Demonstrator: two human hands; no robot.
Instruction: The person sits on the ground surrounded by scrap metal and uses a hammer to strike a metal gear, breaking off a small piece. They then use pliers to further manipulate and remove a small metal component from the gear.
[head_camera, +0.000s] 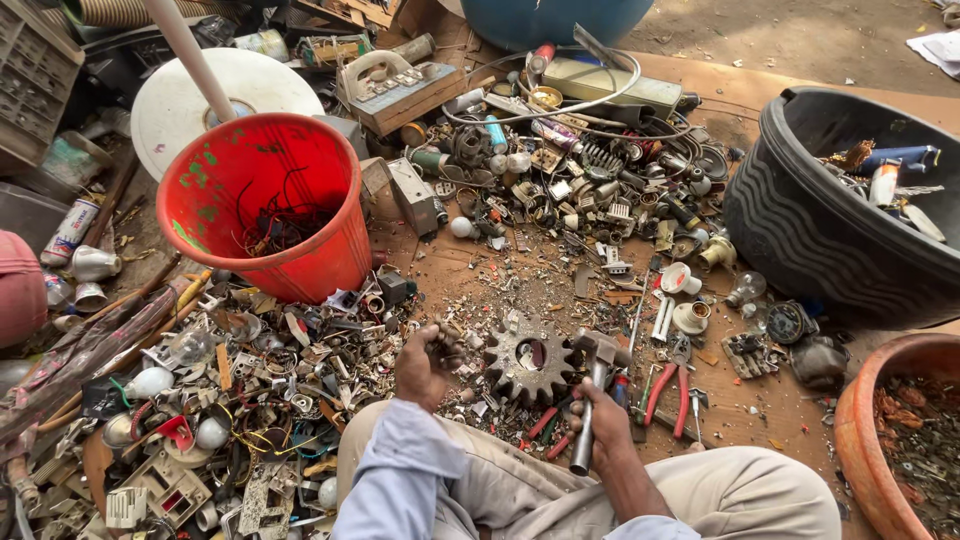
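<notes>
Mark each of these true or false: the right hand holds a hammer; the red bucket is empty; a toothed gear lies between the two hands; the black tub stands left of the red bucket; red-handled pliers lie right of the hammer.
1. The right hand holds a hammer. True.
2. The red bucket is empty. False: dark wires lie in its bottom.
3. A toothed gear lies between the two hands. True: the left hand is just left of it.
4. The black tub stands left of the red bucket. False: it stands far to the right.
5. Red-handled pliers lie right of the hammer. True.
</notes>
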